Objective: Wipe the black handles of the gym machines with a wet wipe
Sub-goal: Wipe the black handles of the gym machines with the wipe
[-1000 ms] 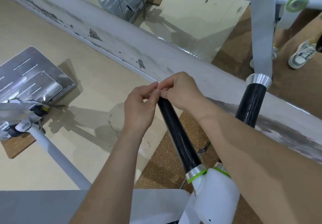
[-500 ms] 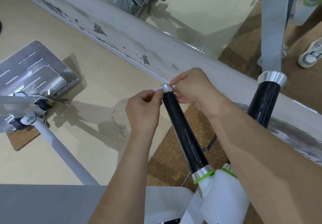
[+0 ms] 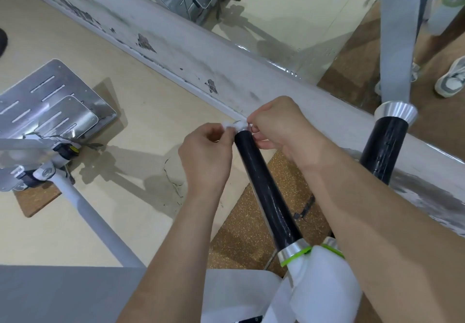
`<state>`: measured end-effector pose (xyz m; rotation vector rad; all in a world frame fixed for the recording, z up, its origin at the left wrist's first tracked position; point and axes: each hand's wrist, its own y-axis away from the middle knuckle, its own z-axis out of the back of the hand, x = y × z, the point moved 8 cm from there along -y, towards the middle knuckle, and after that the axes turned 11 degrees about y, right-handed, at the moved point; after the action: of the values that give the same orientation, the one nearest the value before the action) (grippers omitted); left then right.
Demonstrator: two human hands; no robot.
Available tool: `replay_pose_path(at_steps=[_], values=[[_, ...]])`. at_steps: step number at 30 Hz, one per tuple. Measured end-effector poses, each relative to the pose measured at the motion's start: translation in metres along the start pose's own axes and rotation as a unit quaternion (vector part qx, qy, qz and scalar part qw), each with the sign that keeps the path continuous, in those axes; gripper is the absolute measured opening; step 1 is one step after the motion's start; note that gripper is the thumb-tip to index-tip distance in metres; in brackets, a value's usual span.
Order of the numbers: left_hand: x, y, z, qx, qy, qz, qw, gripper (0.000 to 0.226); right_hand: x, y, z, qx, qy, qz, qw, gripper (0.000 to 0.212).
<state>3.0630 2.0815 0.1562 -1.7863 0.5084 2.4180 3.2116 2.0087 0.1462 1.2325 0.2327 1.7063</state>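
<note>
A glossy black handle point(image 3: 266, 186) runs from a silver collar with a green ring near the bottom up to its far tip in the middle of the view. At that tip sits a small white wet wipe point(image 3: 232, 124). My left hand point(image 3: 206, 158) pinches the wipe from the left of the tip. My right hand point(image 3: 279, 124) pinches it from the right, fingers curled around the end of the handle. A second black handle point(image 3: 383, 146) with a silver collar stands upright at the right.
A white machine frame point(image 3: 324, 290) holds the handles at the bottom. A metal foot plate point(image 3: 47, 106) on a white arm lies at the left. A scuffed white ledge point(image 3: 226, 66) with a mirror above crosses the floor behind. A sneaker point(image 3: 450, 78) shows at far right.
Both hands have stayed at the tip of the handle. The white wipe, hidden under the fingers a second ago, now shows between them at the tip.
</note>
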Motion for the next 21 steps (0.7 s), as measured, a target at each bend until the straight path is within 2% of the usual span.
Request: replay_pose_path(at_steps=[1,2,4,6,10,12,15,17,21], values=[[0.002,-0.005,-0.002,0.012,-0.035,0.001,0.999,0.007,0.000,0.000,0.000,-0.001,0.002,0.001,1.000,0.029],[0.009,-0.009,-0.004,0.023,-0.025,0.035,0.999,0.011,0.000,-0.001,0.000,-0.001,0.008,0.008,1.000,0.027],[0.032,-0.009,-0.011,0.065,0.045,0.140,0.987,0.017,0.001,0.001,0.000,-0.005,0.019,0.022,1.000,0.025],[0.042,0.007,-0.017,0.092,0.095,0.189,0.973,0.016,0.002,0.004,0.001,-0.008,0.032,0.029,0.999,0.025],[0.037,0.021,-0.012,0.029,0.218,0.171,0.960,0.009,0.014,0.025,0.004,0.008,0.091,0.061,0.994,0.028],[0.027,0.023,-0.009,0.033,0.186,0.138,0.972,0.016,0.019,0.043,0.005,0.035,0.155,0.086,0.984,0.032],[0.012,0.047,-0.008,0.099,0.109,0.095,0.985,0.022,0.020,0.076,0.018,0.041,0.227,0.130,0.964,0.033],[0.010,0.062,-0.006,0.133,0.111,0.096,0.980,0.023,0.020,0.099,0.028,0.012,0.264,0.155,0.952,0.035],[0.020,0.052,-0.004,0.102,0.149,0.144,0.973,0.021,0.011,0.121,0.030,-0.005,0.350,0.173,0.920,0.036]])
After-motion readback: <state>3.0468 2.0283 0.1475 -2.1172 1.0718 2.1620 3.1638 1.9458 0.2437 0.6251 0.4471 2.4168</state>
